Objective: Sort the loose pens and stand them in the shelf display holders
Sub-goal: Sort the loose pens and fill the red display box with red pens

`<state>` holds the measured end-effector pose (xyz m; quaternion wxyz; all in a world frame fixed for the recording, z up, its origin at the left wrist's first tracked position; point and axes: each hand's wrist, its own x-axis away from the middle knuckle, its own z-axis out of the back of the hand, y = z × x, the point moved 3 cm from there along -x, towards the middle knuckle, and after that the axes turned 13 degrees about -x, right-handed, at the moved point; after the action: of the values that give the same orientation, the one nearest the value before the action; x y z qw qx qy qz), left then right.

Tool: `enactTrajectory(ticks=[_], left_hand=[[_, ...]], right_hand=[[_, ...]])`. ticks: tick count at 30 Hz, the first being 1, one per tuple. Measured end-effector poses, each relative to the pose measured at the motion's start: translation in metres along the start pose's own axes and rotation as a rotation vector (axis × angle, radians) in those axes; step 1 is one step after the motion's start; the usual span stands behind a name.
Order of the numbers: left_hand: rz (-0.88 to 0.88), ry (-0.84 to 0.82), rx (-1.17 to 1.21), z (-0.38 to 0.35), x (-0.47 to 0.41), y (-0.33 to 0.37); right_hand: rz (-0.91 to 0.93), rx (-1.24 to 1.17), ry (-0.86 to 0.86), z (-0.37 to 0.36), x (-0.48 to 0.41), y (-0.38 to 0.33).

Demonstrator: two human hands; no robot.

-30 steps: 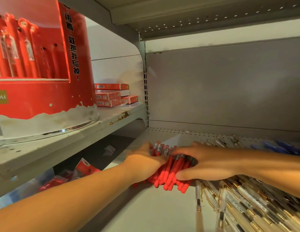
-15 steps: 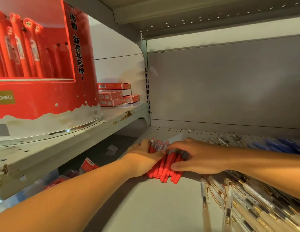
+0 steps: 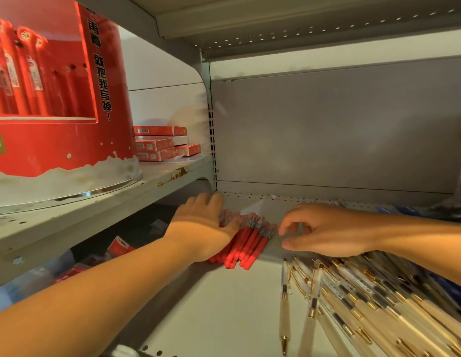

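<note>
A bundle of red pens [image 3: 246, 244] lies on the lower shelf [image 3: 224, 305] near its back left corner. My left hand [image 3: 203, 225] lies flat over the bundle's left side, fingers straight and pointing to the back. My right hand [image 3: 324, 230] hovers just right of the pens with loosely curled fingers and nothing in it. A heap of white pens with gold clips [image 3: 365, 300] covers the shelf at the right. A round red display stand [image 3: 57, 99] with red pens upright in its slots stands on the upper left shelf.
Flat red boxes [image 3: 159, 145] are stacked behind the display stand on the upper left shelf [image 3: 95, 202]. Blue pens [image 3: 404, 210] lie at the back right. Red packets [image 3: 118, 247] sit on a lower level at the left. The grey back panel [image 3: 327, 124] closes the bay.
My right hand has let go of the red pens and drawn away to the right. My left hand has slid further back along the bundle, which now lies closer to the back corner.
</note>
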<state>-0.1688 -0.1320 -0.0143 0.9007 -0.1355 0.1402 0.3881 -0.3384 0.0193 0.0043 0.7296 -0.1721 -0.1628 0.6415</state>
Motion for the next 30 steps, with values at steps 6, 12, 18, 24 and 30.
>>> enactTrajectory(ticks=[6,12,18,24,30], left_hand=[[-0.215,0.1,-0.003,0.038,0.02,0.056],[-0.235,-0.089,0.116,0.035,0.04,0.079],[-0.055,-0.22,0.364,0.034,0.04,0.035],[-0.172,-0.413,0.399,0.027,0.058,0.072],[-0.112,-0.567,0.563,0.033,0.063,0.084]], right_hand=[[-0.121,0.018,0.001,0.009,0.032,0.002],[-0.159,0.063,0.033,0.003,0.055,0.005],[-0.113,0.064,0.086,-0.008,0.062,0.001],[-0.137,0.051,0.105,-0.013,0.058,-0.016],[-0.232,0.113,0.09,-0.018,0.059,-0.031]])
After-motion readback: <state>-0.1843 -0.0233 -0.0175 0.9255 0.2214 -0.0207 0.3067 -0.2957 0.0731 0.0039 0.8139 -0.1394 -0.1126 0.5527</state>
